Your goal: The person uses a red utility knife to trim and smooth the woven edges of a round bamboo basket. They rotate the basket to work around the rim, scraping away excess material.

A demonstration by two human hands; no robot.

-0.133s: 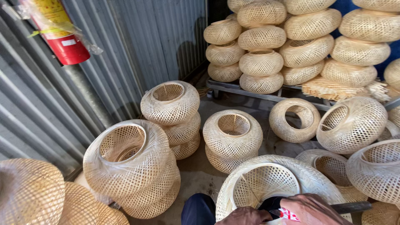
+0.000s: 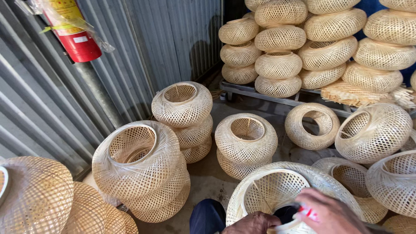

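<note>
A pale woven bamboo shade (image 2: 277,184) lies in my lap at the bottom edge, its round opening facing up. My left hand (image 2: 252,223) grips the near rim of that opening. My right hand (image 2: 330,212) rests on the rim to the right, closed around a small red and white object (image 2: 307,212) that is mostly hidden by the fingers. My knee in dark blue cloth (image 2: 208,216) shows just left of the shade.
Stacks of woven shades stand on the concrete floor: one at left (image 2: 143,169), one behind it (image 2: 184,115), one in the middle (image 2: 245,143). More lie at right (image 2: 372,130) and on a metal rack (image 2: 277,47). A red fire extinguisher (image 2: 73,32) hangs on the corrugated wall.
Both hands have come further up into view on the shade's rim. The stacks around have not moved.
</note>
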